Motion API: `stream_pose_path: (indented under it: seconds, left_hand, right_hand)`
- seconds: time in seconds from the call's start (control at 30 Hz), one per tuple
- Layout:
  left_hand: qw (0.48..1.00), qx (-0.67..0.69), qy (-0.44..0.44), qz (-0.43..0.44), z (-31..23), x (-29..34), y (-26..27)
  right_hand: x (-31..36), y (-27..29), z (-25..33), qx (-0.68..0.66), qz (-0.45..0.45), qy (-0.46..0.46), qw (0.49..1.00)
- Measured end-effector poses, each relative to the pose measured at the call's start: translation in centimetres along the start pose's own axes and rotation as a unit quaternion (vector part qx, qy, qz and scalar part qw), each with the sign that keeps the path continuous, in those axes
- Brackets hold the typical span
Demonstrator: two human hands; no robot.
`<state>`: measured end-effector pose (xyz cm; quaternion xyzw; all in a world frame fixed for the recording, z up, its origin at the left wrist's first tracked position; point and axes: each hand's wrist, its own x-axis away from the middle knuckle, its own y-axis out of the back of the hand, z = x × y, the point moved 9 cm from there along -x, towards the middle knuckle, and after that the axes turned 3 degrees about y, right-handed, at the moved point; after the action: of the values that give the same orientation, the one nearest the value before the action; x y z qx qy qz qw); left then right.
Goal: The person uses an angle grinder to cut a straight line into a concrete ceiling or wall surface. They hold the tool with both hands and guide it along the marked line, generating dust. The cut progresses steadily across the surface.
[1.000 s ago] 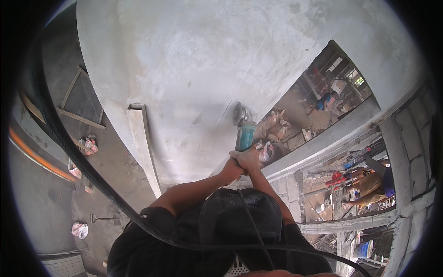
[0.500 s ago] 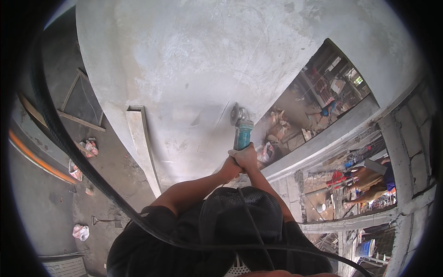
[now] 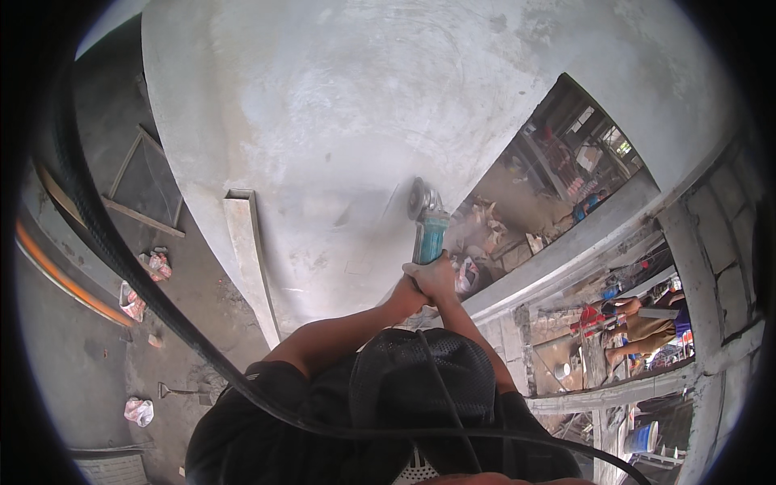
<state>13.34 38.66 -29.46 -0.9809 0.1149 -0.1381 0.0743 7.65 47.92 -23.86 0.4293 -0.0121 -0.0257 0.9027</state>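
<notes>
A teal angle grinder (image 3: 432, 236) is held out against the grey plastered wall (image 3: 323, 121), with its guarded disc (image 3: 418, 199) at the wall surface. My right hand (image 3: 437, 276) wraps round the grinder's body, just behind the teal housing. Lower down, my left hand (image 3: 407, 299) is closed round the rear end of the tool, close against the right hand. A thin dark line runs by the disc, blurred by haze. Where the disc meets the wall is too hazy to make out.
A long hollow metal bar (image 3: 241, 230) leans on the wall at left. An opening (image 3: 558, 162) in the wall lies to the right, with dust haze and rubble. A person (image 3: 647, 327) is beyond the frame at far right. A shovel (image 3: 182, 391) and sacks (image 3: 139, 411) lie on the floor.
The grinder and both hands have shifted slightly right relative to the view. Haze now blurs the line beside the disc, and dust hangs thicker in the opening. Both hands keep their hold.
</notes>
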Motion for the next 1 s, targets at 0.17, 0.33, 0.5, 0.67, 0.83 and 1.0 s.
stream_pose_path:
  seconds: [0.17,0.33,0.5,0.67,0.83,1.0]
  left_hand:
    - [0.995,0.076,-0.066,0.003,3.1,-3.3,-0.4]
    - [0.994,0.091,-0.06,0.007,4.1,-4.2,-0.5]
    - [0.995,0.078,-0.054,0.001,4.8,-4.9,-0.3]
    - [0.995,0.086,-0.046,0.007,4.7,-4.9,-0.3]
    - [0.996,0.08,-0.049,0.009,5.1,-5.3,-0.1]
    - [0.995,0.096,-0.035,0.015,5.8,-5.5,0.1]
  right_hand:
    - [-0.3,0.3,0.7,0.012,0.005,0.02,1.0]
    - [-0.2,0.3,0.8,0.014,0.01,0.009,1.0]
    - [-0.5,0.0,0.5,0.013,0.012,0.006,1.0]
    - [-1.2,-0.5,-0.3,0.019,0.018,-0.008,1.0]
    - [-1.3,-1.0,-0.4,0.023,0.015,-0.011,1.0]
    - [-1.1,-1.2,-0.3,0.027,0.011,-0.011,1.0]
